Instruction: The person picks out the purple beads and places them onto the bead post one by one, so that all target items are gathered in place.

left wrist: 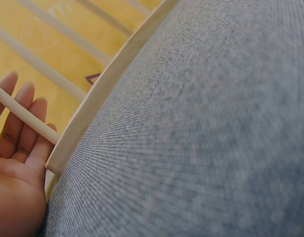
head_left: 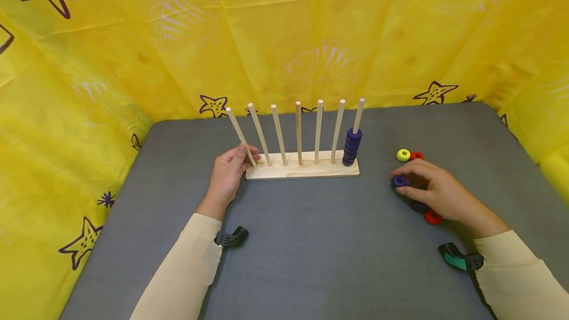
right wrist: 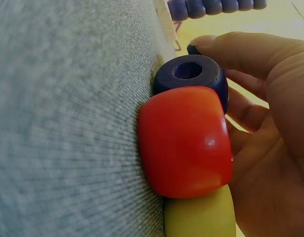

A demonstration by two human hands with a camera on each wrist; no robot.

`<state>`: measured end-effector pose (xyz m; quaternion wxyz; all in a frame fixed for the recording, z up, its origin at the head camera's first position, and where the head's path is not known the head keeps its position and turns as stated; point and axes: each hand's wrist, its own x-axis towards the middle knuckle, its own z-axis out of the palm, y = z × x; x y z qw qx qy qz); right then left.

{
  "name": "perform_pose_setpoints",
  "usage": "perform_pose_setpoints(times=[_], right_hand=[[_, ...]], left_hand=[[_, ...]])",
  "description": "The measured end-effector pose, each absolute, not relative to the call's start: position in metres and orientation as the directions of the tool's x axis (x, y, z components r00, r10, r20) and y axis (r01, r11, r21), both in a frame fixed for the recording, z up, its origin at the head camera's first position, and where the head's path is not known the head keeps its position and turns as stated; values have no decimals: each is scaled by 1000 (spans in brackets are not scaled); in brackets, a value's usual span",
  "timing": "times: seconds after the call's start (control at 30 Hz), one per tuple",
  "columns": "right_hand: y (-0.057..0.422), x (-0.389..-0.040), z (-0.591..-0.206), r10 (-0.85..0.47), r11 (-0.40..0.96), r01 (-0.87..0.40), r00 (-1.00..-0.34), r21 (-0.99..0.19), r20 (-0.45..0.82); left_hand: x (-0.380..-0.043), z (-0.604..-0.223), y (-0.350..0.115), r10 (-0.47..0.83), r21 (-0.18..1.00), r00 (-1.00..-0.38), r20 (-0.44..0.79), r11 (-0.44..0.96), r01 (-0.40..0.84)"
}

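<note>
A pale wooden rack (head_left: 302, 172) with several upright pegs stands at the back of the table. Purple rings (head_left: 351, 147) are stacked on its rightmost peg. My left hand (head_left: 227, 174) is at the rack's left end, thumb and fingers around the leftmost peg (left wrist: 25, 116). My right hand (head_left: 437, 189) pinches a purple ring (head_left: 399, 180) between thumb and forefinger, right of the rack. Beneath that hand, a dark purple ring (right wrist: 186, 71), a red ring (right wrist: 186, 143) and a yellow ring (right wrist: 201, 212) line up on the table; the hand partly hides some rings in the head view.
Beyond my right hand, another yellow ring (head_left: 403, 155) lies beside a red ring (head_left: 417, 155). The table (head_left: 311, 251) has a grey cloth surface. Yellow fabric (head_left: 266, 38) with sea-creature drawings hangs behind it and on both sides.
</note>
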<state>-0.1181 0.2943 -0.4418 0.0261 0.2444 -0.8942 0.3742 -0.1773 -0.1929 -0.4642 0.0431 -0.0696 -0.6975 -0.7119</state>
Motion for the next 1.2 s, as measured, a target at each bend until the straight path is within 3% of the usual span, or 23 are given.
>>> perform_pose_setpoints(times=[0.3,1.2], right_hand=[[293,-118,-442,-399,573,-504,-860,-646,318],[277,-112,-417,-319,502,-534,-845,-680,428]], left_hand=[[-177,-462,-192,26,988,-988,155,-9,155],[-176,-463,-192,22,988,-987,157,-18,156]])
